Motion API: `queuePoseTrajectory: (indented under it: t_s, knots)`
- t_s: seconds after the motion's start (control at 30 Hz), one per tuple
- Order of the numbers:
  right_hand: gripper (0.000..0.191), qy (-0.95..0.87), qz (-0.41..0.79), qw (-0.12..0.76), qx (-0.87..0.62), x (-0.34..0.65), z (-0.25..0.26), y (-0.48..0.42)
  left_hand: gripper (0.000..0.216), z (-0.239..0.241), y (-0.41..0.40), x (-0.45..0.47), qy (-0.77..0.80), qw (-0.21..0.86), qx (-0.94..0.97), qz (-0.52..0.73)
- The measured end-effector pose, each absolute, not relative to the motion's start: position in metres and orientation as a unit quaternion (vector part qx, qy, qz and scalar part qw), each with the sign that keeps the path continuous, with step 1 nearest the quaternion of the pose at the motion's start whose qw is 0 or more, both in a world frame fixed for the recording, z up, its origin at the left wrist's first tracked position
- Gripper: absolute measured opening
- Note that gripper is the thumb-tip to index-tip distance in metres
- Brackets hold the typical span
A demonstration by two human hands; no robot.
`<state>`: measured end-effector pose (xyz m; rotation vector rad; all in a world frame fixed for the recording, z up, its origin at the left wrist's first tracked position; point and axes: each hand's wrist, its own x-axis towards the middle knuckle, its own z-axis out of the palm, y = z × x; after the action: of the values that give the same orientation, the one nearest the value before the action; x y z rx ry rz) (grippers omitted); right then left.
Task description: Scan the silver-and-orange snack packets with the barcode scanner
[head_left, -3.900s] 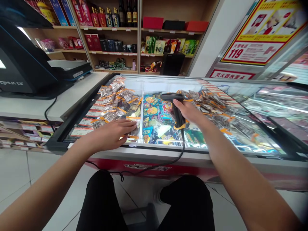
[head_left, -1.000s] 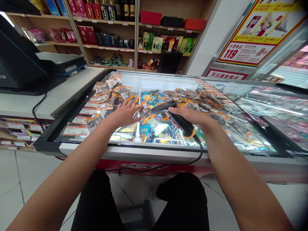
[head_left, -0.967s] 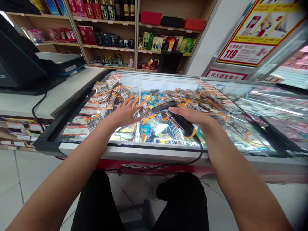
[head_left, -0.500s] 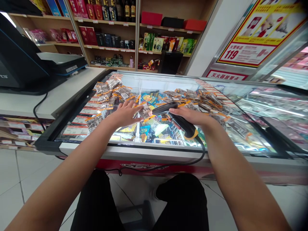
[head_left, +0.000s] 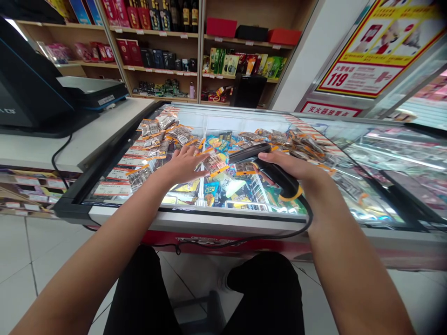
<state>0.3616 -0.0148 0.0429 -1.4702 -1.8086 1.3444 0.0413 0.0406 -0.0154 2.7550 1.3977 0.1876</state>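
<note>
My right hand (head_left: 284, 167) is closed around the handle of a black barcode scanner (head_left: 251, 152) with yellow trim. Its head points left, toward a small clear snack packet (head_left: 215, 162) with orange edges and a printed label. My left hand (head_left: 185, 164) lies over the glass with its fingers spread, thumb and index finger at the left edge of that packet. Whether the fingertips press on it is hard to tell. Similar packets (head_left: 181, 135) lie heaped on the glass lid behind my left hand, and another pile (head_left: 303, 145) lies beyond my right hand.
Under the glass, the chest freezer (head_left: 202, 218) holds colourful bags (head_left: 240, 190). The scanner's cord (head_left: 296, 229) loops along its front. Price labels (head_left: 112, 188) line the lid's left side. A counter (head_left: 87, 139) with a black machine (head_left: 28, 88) stands at left; stocked shelves (head_left: 167, 72) stand behind.
My right hand has drawn the scanner a little to the right, away from the packet. My left hand stays by the packet almost unchanged, and the whole view has shifted slightly.
</note>
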Motion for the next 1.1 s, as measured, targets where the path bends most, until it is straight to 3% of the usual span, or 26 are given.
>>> queuePoseTrajectory:
  t_s: [0.27,0.43,0.57,0.7,0.83,1.1]
  knots:
    - [0.06,-0.669,0.473,0.219,-0.531,0.368,0.042,-0.014,0.067,-0.01,0.038,0.043,0.451,0.023,0.891,0.051]
    - [0.055,-0.669,0.489,0.315,-0.463,0.351,0.034,-0.011,0.075,-0.015,0.03,0.067,0.42,0.013,0.904,0.075]
    - [0.058,-0.649,0.523,0.343,-0.433,0.331,0.018,-0.006,0.084,-0.016,0.032,0.08,0.483,-0.042,0.863,0.145]
    - [0.061,-0.688,0.44,0.335,-0.469,0.323,0.005,-0.001,0.066,-0.016,0.046,0.069,0.537,-0.056,0.827,0.154]
    - [0.063,-0.722,0.373,0.271,-0.516,0.318,0.006,0.0,0.069,-0.021,0.054,0.057,0.536,-0.057,0.835,0.11]
    - [0.055,-0.7,0.286,0.276,-0.593,0.325,0.004,0.013,0.058,-0.016,0.041,0.052,0.517,-0.067,0.85,0.077]
